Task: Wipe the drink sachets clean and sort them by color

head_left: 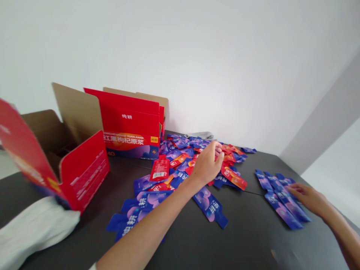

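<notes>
Many red and blue sachets (180, 180) in head view, heaped loosely across middle of dark table (253, 232), overlapping at mixed angles; one red sachet (159, 168) barcode up on left side of heap.

Left hand (208, 163) over right half of heap, fingers curled inward, thumb close to them; whether pinching a sachet or holding nothing, can't tell. Left forearm (157, 217) slanting up from lower edge, hiding part of heap and part of near cluster of blue sachets (132, 213). Single blue sachet (209, 202) just right of forearm, lying aslant, narrow end toward lower right.

Right hand (308, 195) at far right, by row of blue sachets (282, 210), roughly parallel and partly overlapping, well apart from heap. Fingers extended over upper right of row, slightly blurred; touching or just above, can't tell, same for any grip.

Left side of table: two cartons. Printed carton (129, 116) behind, upright, red above, dark blue along base, white lettering and "40" on front, flaps raised, right end beside heap. Open carton (87, 176) nearer, red outside, brown inside, flaps splayed, interior too dark to read. Pale fabric (39, 225) at lower left, by open carton; sleeve or cloth, can't tell. Gray item (201, 135) behind heap, near white wall (225, 75), kind unclear.
</notes>
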A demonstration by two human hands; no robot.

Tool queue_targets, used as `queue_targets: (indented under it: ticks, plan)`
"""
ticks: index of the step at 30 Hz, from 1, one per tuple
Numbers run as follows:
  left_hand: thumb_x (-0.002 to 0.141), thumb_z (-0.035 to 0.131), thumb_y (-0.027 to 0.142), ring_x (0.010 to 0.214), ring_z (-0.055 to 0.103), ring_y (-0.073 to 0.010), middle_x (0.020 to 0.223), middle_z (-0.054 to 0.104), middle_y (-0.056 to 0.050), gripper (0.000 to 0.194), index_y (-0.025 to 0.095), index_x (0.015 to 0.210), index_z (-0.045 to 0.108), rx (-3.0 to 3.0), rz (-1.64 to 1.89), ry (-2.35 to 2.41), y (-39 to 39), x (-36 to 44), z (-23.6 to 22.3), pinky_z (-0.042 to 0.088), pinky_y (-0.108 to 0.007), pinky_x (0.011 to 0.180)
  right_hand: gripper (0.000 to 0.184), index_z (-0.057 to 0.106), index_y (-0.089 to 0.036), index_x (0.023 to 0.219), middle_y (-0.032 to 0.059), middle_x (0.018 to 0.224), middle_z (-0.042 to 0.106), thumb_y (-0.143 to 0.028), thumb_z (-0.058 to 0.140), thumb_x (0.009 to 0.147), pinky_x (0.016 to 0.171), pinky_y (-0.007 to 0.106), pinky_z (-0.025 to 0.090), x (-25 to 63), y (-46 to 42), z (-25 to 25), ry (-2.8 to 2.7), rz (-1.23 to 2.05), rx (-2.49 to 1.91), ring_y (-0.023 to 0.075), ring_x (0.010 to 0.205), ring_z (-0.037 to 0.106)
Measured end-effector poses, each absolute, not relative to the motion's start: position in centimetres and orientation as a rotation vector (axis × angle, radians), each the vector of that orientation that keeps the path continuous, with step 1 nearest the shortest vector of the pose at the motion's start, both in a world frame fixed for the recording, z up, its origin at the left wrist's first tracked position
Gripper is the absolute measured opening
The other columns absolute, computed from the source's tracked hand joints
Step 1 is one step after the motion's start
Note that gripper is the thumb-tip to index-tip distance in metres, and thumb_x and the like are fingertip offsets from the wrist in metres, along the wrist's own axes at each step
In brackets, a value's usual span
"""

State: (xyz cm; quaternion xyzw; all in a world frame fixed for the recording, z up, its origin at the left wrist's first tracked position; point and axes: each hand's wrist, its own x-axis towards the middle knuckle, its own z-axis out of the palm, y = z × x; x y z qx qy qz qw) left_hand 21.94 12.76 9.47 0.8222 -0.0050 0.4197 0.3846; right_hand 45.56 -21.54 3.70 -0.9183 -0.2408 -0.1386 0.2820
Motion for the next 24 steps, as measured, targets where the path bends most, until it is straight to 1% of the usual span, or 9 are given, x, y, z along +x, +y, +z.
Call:
queue_targets:
  ticks: [3, 4, 5, 8, 11, 15, 18, 22, 24]
  plan:
    - [0.089, 0.046, 0.019, 0.089, 0.061, -0.0161, 0.098, 0.063, -0.005, 0.010, 0.021, 0.099, 0.048, 2.041, 1.120, 0.036, 13.8, 21.8, 10.3, 0.049, -0.031, 0.086, 0.030, 0.069, -0.027, 0.095, 0.0111, 0.093, 0.071, -0.049, 0.052, 0.083, 0.074, 0.041, 0.048, 40.1, -14.9, 4.3, -1.066, 0.024, -2.352, 0.0275, 0.082, 0.065]
    - [0.089, 0.046, 0.018, 0.090, 0.061, -0.0162, 0.098, 0.063, -0.005, 0.010, 0.021, 0.098, 0.048, 2.033, 1.126, 0.055, 14.2, 21.7, 10.5, 0.049, -0.032, 0.086, 0.033, 0.066, -0.026, 0.104, 0.0095, 0.100, 0.069, -0.049, 0.050, 0.086, 0.079, 0.040, 0.049, 38.1, -12.4, 4.0, -1.183, 0.147, -2.299, 0.0265, 0.089, 0.064]
    - [0.089, 0.046, 0.018, 0.090, 0.062, -0.0163, 0.098, 0.063, -0.005, 0.009, 0.021, 0.098, 0.048, 2.029, 1.127, 0.075, 14.5, 21.7, 10.6, 0.049, -0.032, 0.086, 0.037, 0.063, -0.025, 0.111, 0.0085, 0.104, 0.068, -0.048, 0.050, 0.086, 0.082, 0.041, 0.049, 36.2, -10.1, 3.6, -1.251, 0.186, -2.277, 0.0260, 0.094, 0.063]
    - [0.088, 0.047, 0.016, 0.089, 0.062, -0.0164, 0.098, 0.063, -0.005, 0.010, 0.020, 0.097, 0.048, 2.028, 1.128, 0.131, 15.1, 21.6, 10.8, 0.049, -0.033, 0.087, 0.045, 0.057, -0.021, 0.122, 0.0115, 0.117, 0.061, -0.045, 0.055, 0.084, 0.094, 0.044, 0.043, 32.4, -4.9, 1.4, -1.421, 0.055, -2.292, 0.0274, 0.109, 0.055]
    - [0.087, 0.047, 0.015, 0.087, 0.062, -0.0163, 0.098, 0.062, -0.005, 0.011, 0.020, 0.097, 0.047, 2.029, 1.123, 0.147, 15.4, 21.6, 10.9, 0.049, -0.033, 0.086, 0.050, 0.052, -0.022, 0.128, 0.0132, 0.115, 0.058, -0.045, 0.054, 0.084, 0.096, 0.045, 0.041, 31.3, -2.5, -0.7, -1.432, -0.131, -2.400, 0.0285, 0.110, 0.053]
    - [0.087, 0.047, 0.014, 0.086, 0.062, -0.0157, 0.097, 0.062, -0.005, 0.012, 0.020, 0.098, 0.047, 2.023, 1.099, 0.141, 15.4, 21.8, 10.8, 0.049, -0.032, 0.086, 0.049, 0.051, -0.017, 0.130, 0.0151, 0.112, 0.056, -0.043, 0.048, 0.088, 0.093, 0.044, 0.043, 32.5, -1.8, -2.1, -1.266, -0.327, -2.553, 0.0294, 0.109, 0.054]
    - [0.087, 0.047, 0.014, 0.089, 0.062, -0.0159, 0.097, 0.062, -0.005, 0.013, 0.020, 0.097, 0.047, 2.043, 1.080, 0.139, 15.4, 22.0, 10.6, 0.049, -0.033, 0.087, 0.043, 0.051, -0.023, 0.131, 0.0121, 0.110, 0.058, -0.038, 0.042, 0.092, 0.088, 0.039, 0.046, 33.5, -1.5, -1.9, -1.247, -0.399, -2.576, 0.0264, 0.106, 0.056]
    - [0.087, 0.046, 0.015, 0.089, 0.062, -0.0159, 0.097, 0.062, -0.004, 0.012, 0.020, 0.098, 0.047, 2.109, 1.019, 0.122, 15.3, 22.4, 9.8, 0.049, -0.033, 0.086, 0.033, 0.065, -0.027, 0.113, 0.0095, 0.095, 0.062, -0.035, 0.039, 0.094, 0.076, 0.034, 0.047, 33.8, -1.3, -0.7, -1.409, -0.510, -2.553, 0.0238, 0.091, 0.059]
    - [0.087, 0.047, 0.016, 0.090, 0.062, -0.0165, 0.096, 0.063, -0.004, 0.011, 0.020, 0.096, 0.049, 2.143, 0.988, 0.091, 15.2, 22.5, 9.4, 0.049, -0.033, 0.086, 0.035, 0.068, -0.027, 0.102, 0.0079, 0.086, 0.062, -0.031, 0.033, 0.095, 0.069, 0.031, 0.045, 33.5, -1.6, 0.3, -1.477, -0.565, -2.515, 0.0213, 0.080, 0.058]
